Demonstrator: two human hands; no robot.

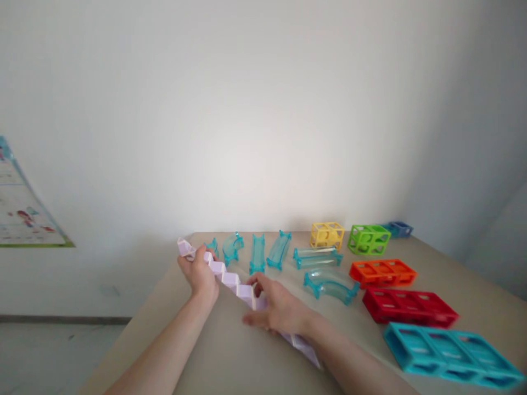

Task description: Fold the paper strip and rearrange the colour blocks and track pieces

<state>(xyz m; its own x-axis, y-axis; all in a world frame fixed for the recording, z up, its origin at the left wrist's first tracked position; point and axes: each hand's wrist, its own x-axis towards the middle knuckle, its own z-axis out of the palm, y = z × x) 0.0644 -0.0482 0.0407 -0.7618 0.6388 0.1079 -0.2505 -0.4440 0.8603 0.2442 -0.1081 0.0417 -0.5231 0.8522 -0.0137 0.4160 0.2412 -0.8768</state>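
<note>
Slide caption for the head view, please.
Left hand holding a lilac zigzag strip, right hand around it, near translucent teal track pieces.

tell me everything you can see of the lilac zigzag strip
The lilac zigzag strip is a row of stepped blocks with pale edges, plastic by its look. It slants diagonally over the table, far end leftward. The left hand grips near that end; the right hand curls around it lower down, hiding part.

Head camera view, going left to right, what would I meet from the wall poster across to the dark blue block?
Wall poster, left hand, curved clear turquoise track, straight upright-lying track, slanted track, yellow frame block, green frame block, dark blue block.
</note>
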